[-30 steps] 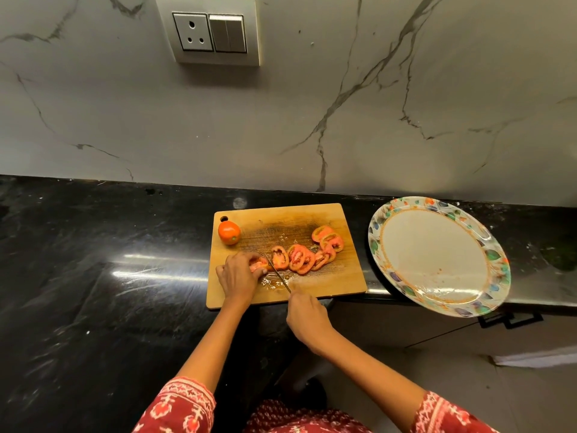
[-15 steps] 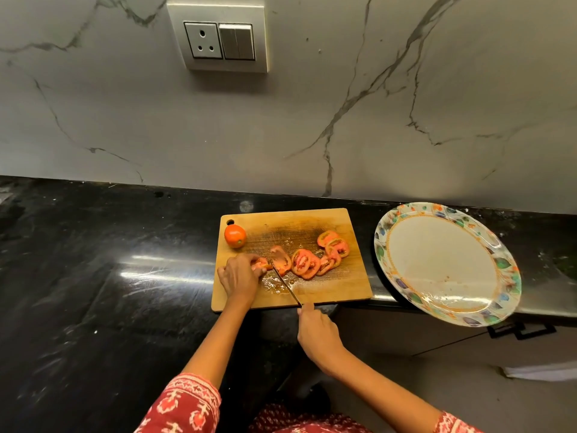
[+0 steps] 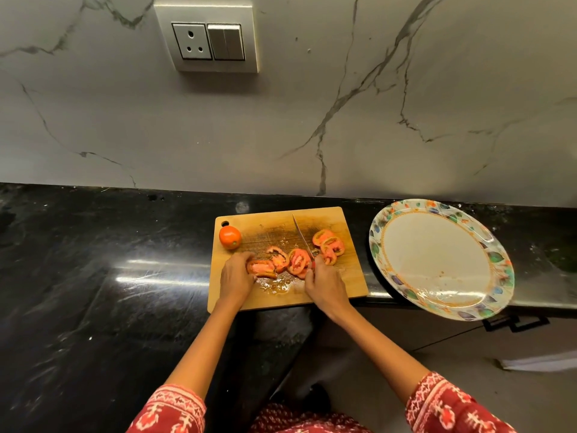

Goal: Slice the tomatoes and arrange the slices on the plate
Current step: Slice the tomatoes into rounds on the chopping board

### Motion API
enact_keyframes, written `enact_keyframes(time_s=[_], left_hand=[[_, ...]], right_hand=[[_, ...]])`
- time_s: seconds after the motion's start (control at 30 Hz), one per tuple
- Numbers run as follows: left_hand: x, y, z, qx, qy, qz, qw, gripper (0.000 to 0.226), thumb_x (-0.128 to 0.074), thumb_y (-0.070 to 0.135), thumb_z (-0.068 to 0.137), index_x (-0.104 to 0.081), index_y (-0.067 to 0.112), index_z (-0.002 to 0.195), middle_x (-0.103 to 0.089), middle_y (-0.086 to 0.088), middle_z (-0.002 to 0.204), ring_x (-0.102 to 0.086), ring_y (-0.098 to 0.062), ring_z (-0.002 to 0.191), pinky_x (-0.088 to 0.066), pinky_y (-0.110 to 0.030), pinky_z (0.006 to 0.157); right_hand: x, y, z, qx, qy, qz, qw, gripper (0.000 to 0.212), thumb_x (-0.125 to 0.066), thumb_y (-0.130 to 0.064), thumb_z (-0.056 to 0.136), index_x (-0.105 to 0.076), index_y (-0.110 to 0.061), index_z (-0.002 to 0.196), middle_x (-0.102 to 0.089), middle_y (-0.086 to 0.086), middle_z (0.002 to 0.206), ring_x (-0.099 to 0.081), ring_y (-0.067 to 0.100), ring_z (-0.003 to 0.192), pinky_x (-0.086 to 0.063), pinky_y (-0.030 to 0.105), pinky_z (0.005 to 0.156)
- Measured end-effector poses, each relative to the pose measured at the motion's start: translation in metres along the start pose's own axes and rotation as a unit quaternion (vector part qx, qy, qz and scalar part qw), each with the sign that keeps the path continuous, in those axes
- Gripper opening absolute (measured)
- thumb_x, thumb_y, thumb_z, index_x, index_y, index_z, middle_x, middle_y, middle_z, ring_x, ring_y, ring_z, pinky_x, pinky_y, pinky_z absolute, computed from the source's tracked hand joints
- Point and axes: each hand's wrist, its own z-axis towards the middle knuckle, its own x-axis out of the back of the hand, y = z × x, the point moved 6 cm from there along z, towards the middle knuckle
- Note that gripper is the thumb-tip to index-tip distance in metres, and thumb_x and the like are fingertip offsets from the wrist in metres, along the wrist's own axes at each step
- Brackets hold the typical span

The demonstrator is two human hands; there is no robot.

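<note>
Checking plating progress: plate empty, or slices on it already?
Empty of slices: the plate shows only smears, and all tomato slices lie on the cutting board.

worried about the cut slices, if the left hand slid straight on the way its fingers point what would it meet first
The left hand points right along the board. It already touches the nearest tomato piece; beyond lie more slices, probably before the knife.
</note>
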Motion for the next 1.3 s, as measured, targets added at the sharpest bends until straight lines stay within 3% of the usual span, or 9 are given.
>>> enact_keyframes(time_s=[0.1,0.27,0.33,0.43,0.53,0.63,0.73,1.13,1.3], left_hand=[[-0.001,0.012,0.006,-0.051,0.023,-0.074,0.996,0.043,-0.053,-0.015,0.078,-0.057,0.000,0.119,-0.056,-0.019,0.118,-0.054,-0.031,0.111,-0.048,-0.040,0.094],[-0.013,0.009,0.015,-0.030,-0.055,-0.033,0.998,0.061,-0.069,-0.005,0.070,-0.049,0.005,0.128,-0.050,-0.017,0.128,-0.048,-0.029,0.120,-0.046,-0.045,0.098],[-0.017,0.012,0.016,-0.042,-0.084,-0.040,0.995,0.066,-0.069,-0.007,0.070,-0.047,0.007,0.130,-0.049,-0.015,0.131,-0.047,-0.028,0.122,-0.046,-0.042,0.099],[-0.019,0.017,0.016,-0.041,-0.141,-0.085,0.986,0.075,-0.068,-0.013,0.069,-0.040,0.009,0.136,-0.042,-0.014,0.138,-0.043,-0.027,0.127,-0.044,-0.030,0.098],[-0.022,0.017,0.015,-0.024,-0.187,-0.118,0.975,0.089,-0.074,-0.012,0.064,-0.034,0.012,0.140,-0.035,-0.011,0.143,-0.037,-0.026,0.132,-0.038,-0.032,0.103],[-0.026,0.018,0.016,-0.031,-0.180,-0.130,0.975,0.092,-0.078,-0.009,0.060,-0.035,0.012,0.139,-0.037,-0.013,0.142,-0.037,-0.026,0.132,-0.039,-0.034,0.104],[-0.031,0.021,0.019,-0.051,-0.171,-0.127,0.976,0.093,-0.081,-0.005,0.057,-0.038,0.011,0.138,-0.041,-0.013,0.140,-0.040,-0.026,0.130,-0.039,-0.026,0.099],[-0.049,0.053,0.038,-0.068,-0.150,-0.123,0.979,0.084,-0.079,0.005,0.062,-0.040,0.007,0.136,-0.043,-0.016,0.138,-0.042,-0.025,0.128,-0.044,-0.032,0.101],[-0.037,0.032,0.039,-0.084,-0.159,-0.066,0.981,0.095,-0.084,0.015,0.057,-0.036,0.015,0.139,-0.039,-0.012,0.140,-0.045,-0.021,0.123,-0.046,-0.020,0.091]], right_hand=[[0.003,0.005,0.006,-0.006,0.012,-0.002,1.000,0.014,-0.041,-0.013,0.096,-0.047,-0.003,0.103,-0.049,0.004,0.075,-0.047,0.019,0.066,-0.028,0.026,0.051],[0.016,0.026,0.015,-0.032,0.047,0.018,0.998,0.016,-0.042,-0.014,0.095,-0.049,-0.005,0.106,-0.057,0.009,0.077,-0.057,0.027,0.069,-0.040,0.033,0.056],[0.021,0.039,0.017,-0.058,0.059,0.036,0.996,0.028,-0.046,-0.012,0.092,-0.048,-0.003,0.118,-0.062,0.013,0.089,-0.061,0.031,0.080,-0.047,0.037,0.064],[0.027,0.057,0.017,-0.112,0.038,0.070,0.991,0.035,-0.052,-0.007,0.086,-0.046,-0.001,0.120,-0.062,0.018,0.105,-0.060,0.035,0.095,-0.044,0.034,0.070],[0.028,0.069,0.023,-0.125,-0.013,0.079,0.989,0.055,-0.062,-0.010,0.084,-0.038,-0.003,0.133,-0.060,0.017,0.118,-0.058,0.032,0.107,-0.045,0.032,0.082],[0.029,0.073,0.032,-0.118,-0.038,0.093,0.988,0.068,-0.068,-0.012,0.080,-0.034,-0.008,0.138,-0.057,0.016,0.125,-0.055,0.032,0.114,-0.044,0.034,0.092],[0.028,0.075,0.043,-0.117,-0.056,0.094,0.987,0.070,-0.070,-0.013,0.079,-0.035,-0.012,0.140,-0.056,0.013,0.129,-0.054,0.030,0.117,-0.043,0.035,0.095],[0.030,0.066,0.083,-0.083,-0.090,0.130,0.984,0.055,-0.068,-0.014,0.082,-0.044,-0.012,0.132,-0.057,0.012,0.127,-0.054,0.027,0.117,-0.044,0.035,0.095],[0.021,0.082,0.066,-0.081,-0.164,0.122,0.976,0.093,-0.078,-0.030,0.074,-0.022,-0.016,0.146,-0.040,0.011,0.145,-0.041,0.028,0.131,-0.038,0.036,0.103]])
